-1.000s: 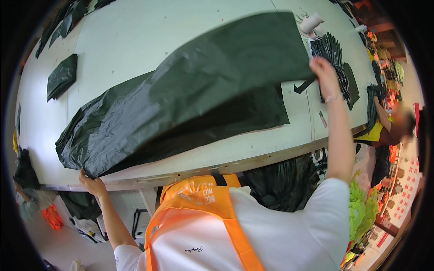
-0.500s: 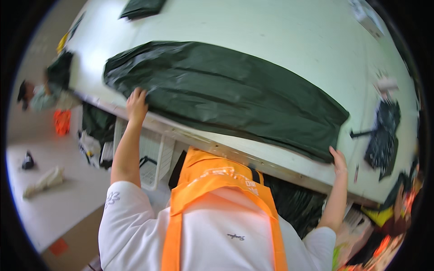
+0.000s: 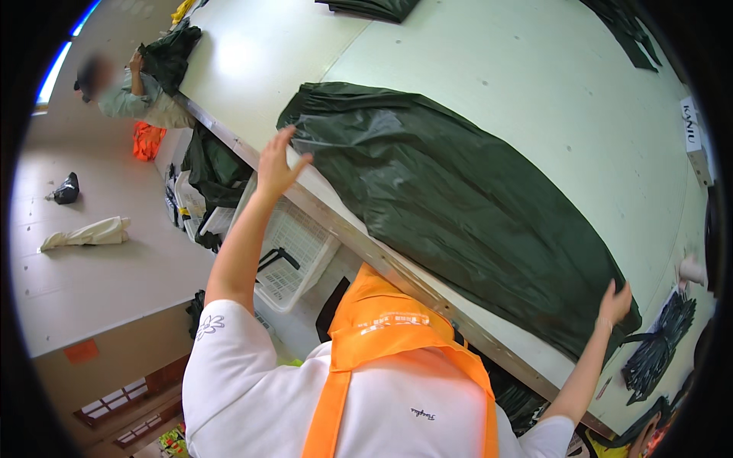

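Across the pale worktable (image 3: 550, 99) in front of me lies a long dark green waterproof garment (image 3: 473, 206). It is spread in a slanting strip, wrinkled and shiny, with a gathered band at its upper left end. My left hand (image 3: 276, 166) is open at the table's near edge, thumb and fingers apart, next to that gathered end. Whether its fingertips touch the cloth I cannot tell. My right hand (image 3: 613, 307) is over the garment's right end, fingers apart, with no cloth visibly pinched between them.
A tied black bundle (image 3: 658, 347) and a white spool (image 3: 692, 271) are at the far right. Folded dark green cloth (image 3: 374, 6) lies at the back. White plastic baskets (image 3: 294, 252) stand below the table edge. At the left, another person (image 3: 141, 95) handles dark cloth.
The view has turned. My left hand's fingers have spread at the gathered end. My right hand has moved from the garment's lower right corner onto its right end.
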Demonstrator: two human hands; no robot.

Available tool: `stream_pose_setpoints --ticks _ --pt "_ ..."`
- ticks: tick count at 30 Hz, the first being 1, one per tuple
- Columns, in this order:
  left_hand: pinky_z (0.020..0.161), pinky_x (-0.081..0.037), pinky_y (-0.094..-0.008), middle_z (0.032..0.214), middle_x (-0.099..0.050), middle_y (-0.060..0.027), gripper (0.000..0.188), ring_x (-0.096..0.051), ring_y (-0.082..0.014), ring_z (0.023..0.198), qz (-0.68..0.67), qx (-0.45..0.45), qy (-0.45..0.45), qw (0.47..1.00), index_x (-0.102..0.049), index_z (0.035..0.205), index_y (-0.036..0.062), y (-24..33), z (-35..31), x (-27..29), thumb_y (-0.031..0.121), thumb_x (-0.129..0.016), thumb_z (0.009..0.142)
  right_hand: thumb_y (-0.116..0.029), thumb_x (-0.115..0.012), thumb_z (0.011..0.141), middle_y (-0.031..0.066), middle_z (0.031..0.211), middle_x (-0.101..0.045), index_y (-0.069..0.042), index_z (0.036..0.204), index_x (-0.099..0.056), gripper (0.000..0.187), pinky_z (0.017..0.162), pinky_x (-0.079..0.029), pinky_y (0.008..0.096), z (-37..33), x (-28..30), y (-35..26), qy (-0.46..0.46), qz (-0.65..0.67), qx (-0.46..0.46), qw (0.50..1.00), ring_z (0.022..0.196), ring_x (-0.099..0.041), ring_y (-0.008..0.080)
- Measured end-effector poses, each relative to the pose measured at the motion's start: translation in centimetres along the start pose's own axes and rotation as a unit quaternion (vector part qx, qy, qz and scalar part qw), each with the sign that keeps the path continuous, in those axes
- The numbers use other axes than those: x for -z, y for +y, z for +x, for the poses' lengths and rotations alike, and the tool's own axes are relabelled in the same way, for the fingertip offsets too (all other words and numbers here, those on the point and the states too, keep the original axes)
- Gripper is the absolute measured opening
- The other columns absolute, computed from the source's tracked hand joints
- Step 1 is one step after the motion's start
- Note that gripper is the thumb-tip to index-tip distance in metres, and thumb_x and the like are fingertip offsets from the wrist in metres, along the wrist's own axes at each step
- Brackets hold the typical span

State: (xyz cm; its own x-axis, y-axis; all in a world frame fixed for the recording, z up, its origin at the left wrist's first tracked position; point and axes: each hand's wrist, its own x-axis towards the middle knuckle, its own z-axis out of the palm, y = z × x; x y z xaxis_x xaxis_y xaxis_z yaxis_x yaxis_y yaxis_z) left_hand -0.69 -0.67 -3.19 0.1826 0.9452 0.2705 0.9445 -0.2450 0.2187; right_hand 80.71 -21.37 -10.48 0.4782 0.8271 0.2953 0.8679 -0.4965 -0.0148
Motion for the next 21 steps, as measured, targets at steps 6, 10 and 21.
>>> stream_pose_setpoints --ticks 6,10,21 --pt "0.102 -0.035 -0.0408 0.133 -0.043 -0.0236 0.106 -0.040 -0.0376 0.124 -0.130 0.117 -0.083 0.981 -0.027 0.140 0.0004 -9.4 14.4 -6.2 0.051 -0.078 0.063 -0.035 -0.055 0.088 0.0113 0.086 -0.065 -0.008 0.093 -0.062 0.028 0.076 -0.046 0.0402 7.0 -2.8 -33.8 -0.184 0.234 0.173 0.939 0.084 -0.061 0.0314" --pt "0.097 -0.038 -0.0346 0.119 -0.055 -0.0168 0.086 -0.051 -0.0268 0.113 -0.211 0.126 -0.265 0.933 -0.044 0.130 0.0005 -10.8 17.9 -7.6 0.038 -0.082 0.063 -0.032 -0.054 0.089 0.0127 0.073 -0.059 -0.001 0.082 -0.057 0.032 0.067 -0.043 0.0327 8.9 -2.7 -43.5 -0.376 0.281 0.201 0.860 0.069 -0.055 0.0254" --pt "0.086 -0.047 -0.0326 0.102 -0.064 -0.0122 0.075 -0.062 -0.0212 0.090 -0.612 0.193 -0.334 0.690 -0.055 0.114 -0.0072 -14.8 17.7 1.3 0.032 -0.084 0.057 -0.008 -0.065 0.079 -0.0006 0.077 -0.061 -0.003 0.081 -0.058 0.009 0.068 -0.043 0.0228 11.6 1.0 -46.0 -0.580 0.426 0.010 0.695 0.071 -0.054 0.0061"
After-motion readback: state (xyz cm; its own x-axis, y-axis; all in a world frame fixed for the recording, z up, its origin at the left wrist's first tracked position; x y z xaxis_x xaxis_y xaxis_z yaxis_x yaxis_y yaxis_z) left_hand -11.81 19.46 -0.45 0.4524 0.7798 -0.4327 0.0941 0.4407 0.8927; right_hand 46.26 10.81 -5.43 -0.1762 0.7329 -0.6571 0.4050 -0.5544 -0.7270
